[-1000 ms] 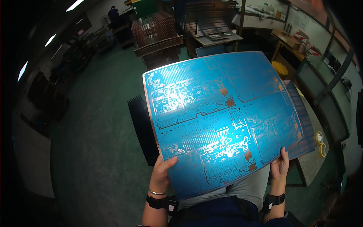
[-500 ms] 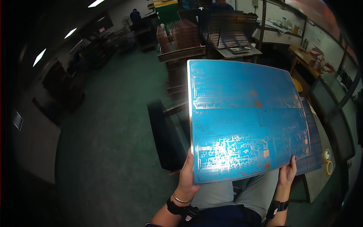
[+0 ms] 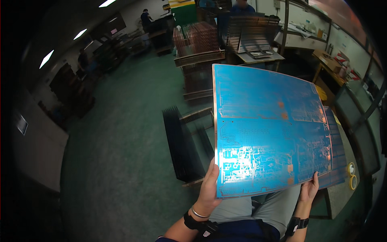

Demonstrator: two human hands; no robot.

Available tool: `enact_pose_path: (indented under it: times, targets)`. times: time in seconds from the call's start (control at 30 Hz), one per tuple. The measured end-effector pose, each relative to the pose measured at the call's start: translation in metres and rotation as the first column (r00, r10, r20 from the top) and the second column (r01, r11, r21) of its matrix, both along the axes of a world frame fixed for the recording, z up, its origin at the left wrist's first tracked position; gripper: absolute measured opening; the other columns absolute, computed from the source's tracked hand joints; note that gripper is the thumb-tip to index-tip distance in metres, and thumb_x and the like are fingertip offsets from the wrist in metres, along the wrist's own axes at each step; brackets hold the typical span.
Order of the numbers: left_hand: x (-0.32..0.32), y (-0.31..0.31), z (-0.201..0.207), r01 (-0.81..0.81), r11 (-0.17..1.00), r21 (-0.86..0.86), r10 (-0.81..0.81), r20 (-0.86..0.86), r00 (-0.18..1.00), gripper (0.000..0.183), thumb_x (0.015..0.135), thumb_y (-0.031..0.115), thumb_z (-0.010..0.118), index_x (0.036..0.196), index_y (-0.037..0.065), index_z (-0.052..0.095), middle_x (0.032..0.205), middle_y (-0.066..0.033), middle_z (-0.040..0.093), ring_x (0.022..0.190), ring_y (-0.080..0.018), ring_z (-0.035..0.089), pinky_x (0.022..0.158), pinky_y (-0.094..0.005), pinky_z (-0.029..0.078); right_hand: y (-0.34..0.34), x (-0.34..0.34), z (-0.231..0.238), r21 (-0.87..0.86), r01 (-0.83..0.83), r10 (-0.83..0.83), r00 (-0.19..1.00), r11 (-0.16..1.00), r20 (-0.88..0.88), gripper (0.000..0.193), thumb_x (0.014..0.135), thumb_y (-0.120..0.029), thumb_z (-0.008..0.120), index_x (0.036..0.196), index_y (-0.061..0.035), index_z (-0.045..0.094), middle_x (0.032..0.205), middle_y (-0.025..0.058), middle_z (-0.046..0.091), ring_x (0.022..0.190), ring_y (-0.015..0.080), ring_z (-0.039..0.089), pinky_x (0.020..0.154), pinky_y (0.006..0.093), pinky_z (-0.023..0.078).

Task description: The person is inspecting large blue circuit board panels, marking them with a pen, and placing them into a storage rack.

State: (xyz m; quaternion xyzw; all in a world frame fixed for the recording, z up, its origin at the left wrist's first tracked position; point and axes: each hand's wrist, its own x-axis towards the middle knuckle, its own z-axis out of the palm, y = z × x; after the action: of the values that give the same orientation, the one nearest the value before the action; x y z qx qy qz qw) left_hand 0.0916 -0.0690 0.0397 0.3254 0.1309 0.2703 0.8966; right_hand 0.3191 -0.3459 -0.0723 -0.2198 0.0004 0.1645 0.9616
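A large blue printed circuit board panel point(image 3: 266, 105) with copper-coloured edges and traces is held up and tilted over my lap. My left hand point(image 3: 209, 183) grips its lower left edge, thumb along the side and the other fingers hidden behind. At the lower right corner my right hand point(image 3: 309, 188) pinches the bottom edge. Light glares off the panel's lower left part. Behind its right side, another dark blue panel point(image 3: 336, 149) lies on a table point(image 3: 342, 197).
Left of the panel, a black slotted rack point(image 3: 181, 145) stands on the green floor point(image 3: 117, 149). Farther off are a rack of reddish-brown panels point(image 3: 197, 40) and a dark rack point(image 3: 252, 34). Yellow tape rolls point(image 3: 352, 182) lie on the right-hand table. Two people work in the background.
The panel and both hands have shifted slightly right in view, the left hand more than the right. The panel's left edge has turned a little, and the background has shifted too.
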Motion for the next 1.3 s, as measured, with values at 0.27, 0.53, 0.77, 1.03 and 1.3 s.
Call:
enact_pose_path:
  times: [0.27,0.53,0.77,1.03,1.3]
  targets:
    - [-0.0029,-0.0051,0.007,0.002,0.998,0.057,-0.001,-0.015,1.0,0.051,0.096,0.028,0.037,0.139,0.005,0.021,0.134,-0.0087,0.039,0.119,-0.0189,0.042,0.098,-0.0342,0.036,0.0009,-0.005,0.0027,0.057,-0.005,0.007,0.999,0.998,-0.039,0.035,0.093,-0.011,0.045,0.126,0.001,0.039,0.126,0.0152,0.047,0.115,0.0259,0.047,0.1,0.0413,0.038]
    - [-0.0048,-0.0052,0.0076,0.015,0.996,0.093,-0.013,-0.022,1.0,0.052,0.097,0.029,0.034,0.139,0.003,0.019,0.133,-0.0121,0.038,0.119,-0.0193,0.041,0.097,-0.0325,0.037,-0.0026,-0.0045,-0.0018,0.097,-0.034,0.036,0.999,0.995,-0.02,0.035,0.094,-0.011,0.042,0.127,0.001,0.04,0.129,0.016,0.045,0.118,0.0267,0.045,0.102,0.0424,0.036]
    - [-0.0056,-0.0045,0.0056,0.021,0.995,0.099,-0.021,0.004,1.0,0.051,0.097,0.028,0.035,0.138,0.002,0.019,0.132,-0.0118,0.038,0.119,-0.0187,0.041,0.097,-0.0322,0.037,-0.0011,-0.0073,0.0021,0.112,-0.041,0.042,0.999,0.993,-0.006,0.034,0.094,-0.012,0.042,0.126,0.0012,0.041,0.128,0.0157,0.046,0.117,0.0263,0.045,0.1,0.0418,0.037]
    - [-0.0077,-0.0067,0.0064,0.005,0.995,0.104,-0.006,0.008,1.0,0.05,0.097,0.026,0.036,0.138,0.002,0.02,0.132,-0.0111,0.039,0.118,-0.0178,0.042,0.097,-0.0317,0.036,-0.0032,-0.0076,-0.0012,0.113,-0.045,0.047,0.999,0.993,-0.009,0.034,0.094,-0.013,0.042,0.125,0.0013,0.041,0.128,0.0163,0.046,0.117,0.0264,0.046,0.1,0.0417,0.038]
    - [-0.0085,-0.0076,0.0052,-0.008,0.992,0.13,0.009,-0.011,1.0,0.05,0.097,0.025,0.036,0.138,0.002,0.021,0.132,-0.0109,0.039,0.117,-0.0175,0.042,0.097,-0.0316,0.036,-0.002,-0.0087,0.0005,0.133,-0.06,0.059,0.998,0.989,0.01,0.034,0.094,-0.013,0.042,0.125,0.0016,0.041,0.128,0.0168,0.046,0.117,0.0267,0.046,0.1,0.0414,0.038]
